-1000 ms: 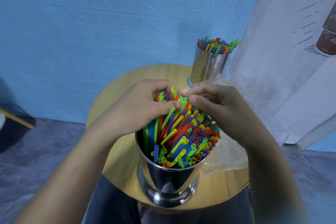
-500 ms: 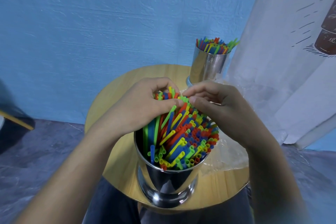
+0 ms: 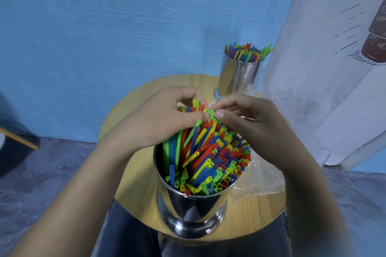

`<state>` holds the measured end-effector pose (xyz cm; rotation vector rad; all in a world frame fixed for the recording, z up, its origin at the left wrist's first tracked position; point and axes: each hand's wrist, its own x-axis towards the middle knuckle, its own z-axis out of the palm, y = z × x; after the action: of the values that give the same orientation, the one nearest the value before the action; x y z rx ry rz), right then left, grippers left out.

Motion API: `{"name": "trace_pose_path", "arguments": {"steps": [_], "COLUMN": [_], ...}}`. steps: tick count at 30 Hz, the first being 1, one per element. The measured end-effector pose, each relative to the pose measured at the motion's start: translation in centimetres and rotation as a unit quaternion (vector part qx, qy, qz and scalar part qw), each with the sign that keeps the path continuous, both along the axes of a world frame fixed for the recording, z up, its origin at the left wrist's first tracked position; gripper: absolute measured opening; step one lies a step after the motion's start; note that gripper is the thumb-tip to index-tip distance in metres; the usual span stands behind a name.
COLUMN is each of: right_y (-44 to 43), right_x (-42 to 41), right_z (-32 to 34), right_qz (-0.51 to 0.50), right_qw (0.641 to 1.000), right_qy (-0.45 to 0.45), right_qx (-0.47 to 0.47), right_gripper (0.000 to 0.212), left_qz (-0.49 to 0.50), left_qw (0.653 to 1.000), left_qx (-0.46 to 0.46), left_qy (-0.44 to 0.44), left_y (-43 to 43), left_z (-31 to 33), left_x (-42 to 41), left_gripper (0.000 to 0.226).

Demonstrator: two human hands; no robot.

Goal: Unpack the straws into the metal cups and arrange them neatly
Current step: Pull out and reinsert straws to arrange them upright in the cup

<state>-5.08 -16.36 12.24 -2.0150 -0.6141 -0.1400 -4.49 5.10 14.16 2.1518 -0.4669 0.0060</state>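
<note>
A shiny metal cup [image 3: 194,213] stands at the near edge of a round wooden table [image 3: 133,183], packed with colourful straws [image 3: 213,158] that lean and stick out unevenly. My left hand [image 3: 158,119] curls round the far left straw tops, thumb pressing on them. My right hand [image 3: 252,125] pinches straw tips beside it, thumb against fingers. A second metal cup [image 3: 238,75] with straws [image 3: 246,52] standing upright is at the table's far right edge.
Crumpled clear plastic wrap [image 3: 259,181] lies on the table right of the near cup. A white printed cloth [image 3: 325,69] hangs at the right. A blue wall is behind; a dark object [image 3: 14,142] sits on the floor at left.
Both hands stayed on the straw tops, shifting slightly; the gripped straws have been drawn a little higher and further back.
</note>
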Motion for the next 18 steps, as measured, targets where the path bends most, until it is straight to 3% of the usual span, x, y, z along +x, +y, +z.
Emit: {"name": "trace_pose_path", "arguments": {"steps": [11,18], "right_y": [0.11,0.01], "right_x": [-0.17,-0.06], "right_z": [0.11,-0.10], "right_qz": [0.005,-0.009], "right_qw": [1.000,1.000], "right_qy": [0.003,0.001], "right_qx": [0.013,0.007], "right_gripper": [0.021,0.012], "left_qz": [-0.029,-0.021], "left_qw": [0.998,0.996], "left_qx": [0.042,-0.039], "left_qy": [-0.035,-0.081], "left_y": [0.20,-0.24], "left_z": [0.38,0.78], "left_x": [0.34,0.23], "left_gripper": [0.012,0.010]}}
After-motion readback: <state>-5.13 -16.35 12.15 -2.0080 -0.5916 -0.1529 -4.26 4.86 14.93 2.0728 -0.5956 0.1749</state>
